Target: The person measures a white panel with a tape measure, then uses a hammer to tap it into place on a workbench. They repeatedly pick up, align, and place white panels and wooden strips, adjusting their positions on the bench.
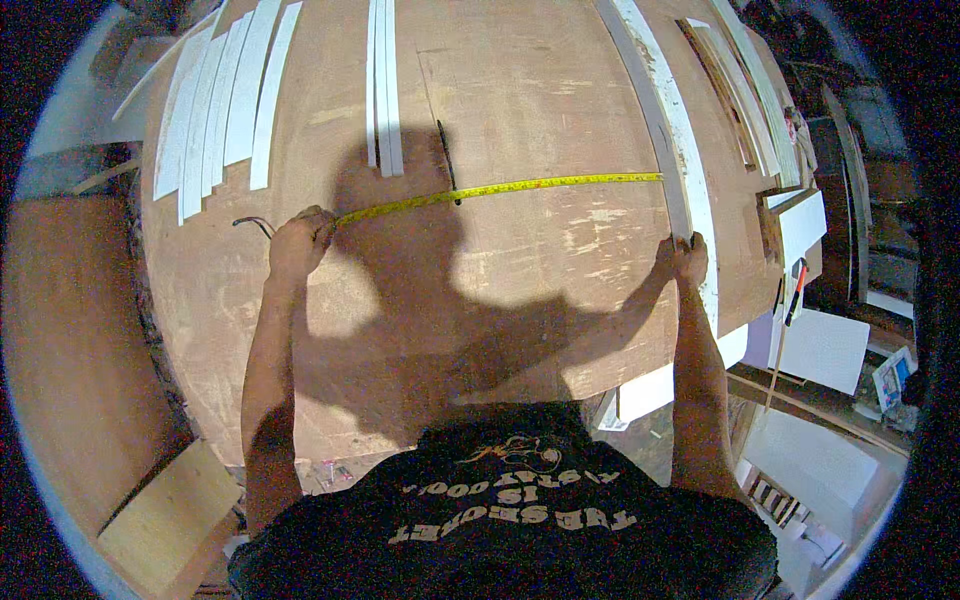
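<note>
My left hand (300, 243) is closed at the left end of a yellow tape measure (520, 186); its case is hidden in my fingers. The blade runs right across the brown plywood sheet (560, 110), and its far end meets a long grey straight strip (655, 120). My right hand (690, 258) is closed around the near end of that strip, beside a white board strip (672, 90). A dark pencil-like stick (446, 155) lies on the sheet and passes under the blade. Near my left hand is a thin dark curved piece (252, 221).
Several white strips (236, 90) lie at the far left, and more narrow white strips (384, 90) at the far middle. Wooden and white pieces (745, 95) lie at the far right. A red-and-black tool (797, 292) rests by white panels (822, 350) on the right.
</note>
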The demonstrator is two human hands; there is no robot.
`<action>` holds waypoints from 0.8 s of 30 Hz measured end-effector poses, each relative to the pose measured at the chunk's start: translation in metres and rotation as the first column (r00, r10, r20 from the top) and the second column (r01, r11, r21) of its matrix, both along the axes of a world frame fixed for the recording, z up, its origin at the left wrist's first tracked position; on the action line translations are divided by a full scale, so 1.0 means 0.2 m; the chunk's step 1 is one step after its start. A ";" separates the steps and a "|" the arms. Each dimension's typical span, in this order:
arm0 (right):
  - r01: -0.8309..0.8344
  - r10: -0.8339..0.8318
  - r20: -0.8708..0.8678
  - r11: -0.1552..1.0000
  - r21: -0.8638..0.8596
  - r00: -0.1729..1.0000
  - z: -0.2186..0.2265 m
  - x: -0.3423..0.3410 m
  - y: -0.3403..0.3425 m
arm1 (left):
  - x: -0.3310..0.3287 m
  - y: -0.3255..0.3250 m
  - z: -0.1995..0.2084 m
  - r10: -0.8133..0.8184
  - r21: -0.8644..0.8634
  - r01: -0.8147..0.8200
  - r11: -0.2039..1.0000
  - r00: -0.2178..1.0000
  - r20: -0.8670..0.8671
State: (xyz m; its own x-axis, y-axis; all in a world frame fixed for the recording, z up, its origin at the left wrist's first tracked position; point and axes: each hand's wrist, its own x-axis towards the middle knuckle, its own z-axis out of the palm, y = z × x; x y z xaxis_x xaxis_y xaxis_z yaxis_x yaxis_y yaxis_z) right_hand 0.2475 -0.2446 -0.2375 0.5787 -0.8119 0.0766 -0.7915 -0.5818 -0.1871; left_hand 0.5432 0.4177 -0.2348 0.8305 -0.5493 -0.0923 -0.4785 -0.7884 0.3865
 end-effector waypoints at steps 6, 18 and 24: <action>0.009 -0.009 -0.027 1.000 0.004 1.000 -0.02 -0.01 -0.02 | 0.00 -0.01 0.01 -0.009 -0.069 0.008 0.998 1.000 -0.002; 0.027 -0.027 -0.001 0.999 -0.044 1.000 -0.10 -0.04 -0.08 | -0.01 -0.05 0.04 -0.023 -0.115 0.026 0.993 0.999 0.031; 0.053 -0.057 -0.090 0.998 -0.042 0.994 -0.08 -0.02 -0.05 | 0.00 -0.03 0.02 -0.001 -0.095 -0.004 0.995 0.999 -0.050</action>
